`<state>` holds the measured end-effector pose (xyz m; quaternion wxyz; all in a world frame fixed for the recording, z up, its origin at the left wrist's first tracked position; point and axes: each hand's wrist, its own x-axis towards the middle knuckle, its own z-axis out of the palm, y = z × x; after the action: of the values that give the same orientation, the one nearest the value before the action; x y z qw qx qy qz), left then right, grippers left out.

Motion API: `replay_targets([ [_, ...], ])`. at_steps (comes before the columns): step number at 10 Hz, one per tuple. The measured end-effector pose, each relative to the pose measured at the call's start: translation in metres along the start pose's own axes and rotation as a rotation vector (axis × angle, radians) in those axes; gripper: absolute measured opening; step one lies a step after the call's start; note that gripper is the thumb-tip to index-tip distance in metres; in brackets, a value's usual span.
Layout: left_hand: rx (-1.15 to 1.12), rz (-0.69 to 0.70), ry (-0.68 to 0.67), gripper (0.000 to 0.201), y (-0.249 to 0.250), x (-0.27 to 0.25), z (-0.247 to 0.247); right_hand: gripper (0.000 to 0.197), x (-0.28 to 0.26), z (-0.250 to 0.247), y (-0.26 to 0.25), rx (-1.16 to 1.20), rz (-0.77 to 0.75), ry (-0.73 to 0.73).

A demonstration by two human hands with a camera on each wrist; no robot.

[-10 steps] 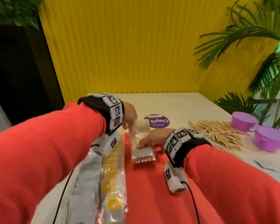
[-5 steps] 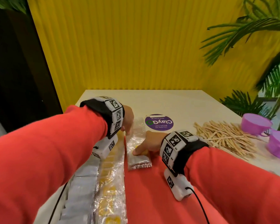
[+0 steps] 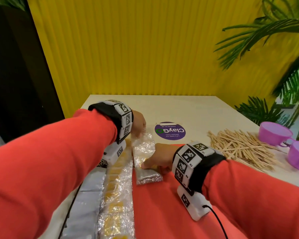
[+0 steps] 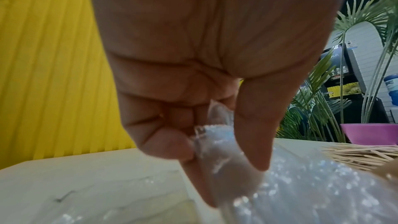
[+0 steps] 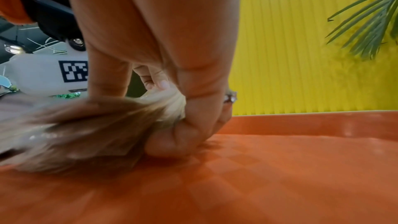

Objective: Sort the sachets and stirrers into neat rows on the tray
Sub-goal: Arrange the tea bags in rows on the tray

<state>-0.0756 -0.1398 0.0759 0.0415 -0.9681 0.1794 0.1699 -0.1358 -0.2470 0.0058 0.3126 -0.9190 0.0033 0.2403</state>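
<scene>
Head view is showing the left hand (image 3: 138, 124) pinching the far end of a clear crinkly plastic sachet pack (image 3: 144, 153), thumb and fingers curled onto the film, as the left wrist view confirms; the right hand (image 3: 160, 156) is pressing down on the pack's near half, fingers bent over it against the flat orange-red plastic tray (image 3: 162, 213), though the right wrist view is too blurred to say whether they are curling round its edge. Over the last second the pack has been coming down from a slight tilt to lying flat, just right of the long row of yellow-filled clear sachets (image 3: 118, 190), which is lying beside a row of silver-grey foil sachets (image 3: 87, 200); that is suggesting a third row is being started, and the pack is nearly ready to be let go. The loose heap of pale wooden stirrers (image 3: 240, 149) is lying untouched on the cream table (image 3: 188, 111), well apart from the tray, so most of the sorting is still waiting.
</scene>
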Motion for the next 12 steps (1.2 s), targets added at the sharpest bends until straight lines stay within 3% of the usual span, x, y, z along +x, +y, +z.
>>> replay_targets([
  [1,0.036,0.007,-0.054,0.039,-0.001,0.007,0.005,0.047,0.001,0.001,0.003,-0.016,-0.001,0.002],
  [3,0.009,-0.021,-0.141,0.031,0.002,0.007,0.006,0.032,-0.002,0.007,0.011,0.052,0.021,-0.012],
  [5,-0.061,-0.061,-0.079,0.046,-0.002,0.011,0.008,0.038,-0.003,0.007,0.013,0.108,0.047,-0.049],
  [6,-0.030,-0.063,0.075,0.050,-0.003,0.009,0.002,0.045,-0.004,0.007,0.013,0.166,0.062,-0.089],
  [7,-0.097,-0.032,0.056,0.032,-0.006,0.009,0.002,0.032,-0.013,0.005,0.014,0.209,0.055,-0.168],
  [8,-0.170,0.017,-0.013,0.029,-0.006,0.004,0.008,0.028,-0.022,0.004,0.015,0.160,0.030,-0.147],
  [10,-0.184,0.074,-0.091,0.019,-0.001,-0.003,0.018,0.025,-0.029,0.009,0.017,0.045,0.024,-0.124],
  [12,-0.257,0.094,-0.076,0.017,0.001,-0.011,0.021,0.034,-0.044,0.006,0.011,-0.006,-0.005,-0.116],
])
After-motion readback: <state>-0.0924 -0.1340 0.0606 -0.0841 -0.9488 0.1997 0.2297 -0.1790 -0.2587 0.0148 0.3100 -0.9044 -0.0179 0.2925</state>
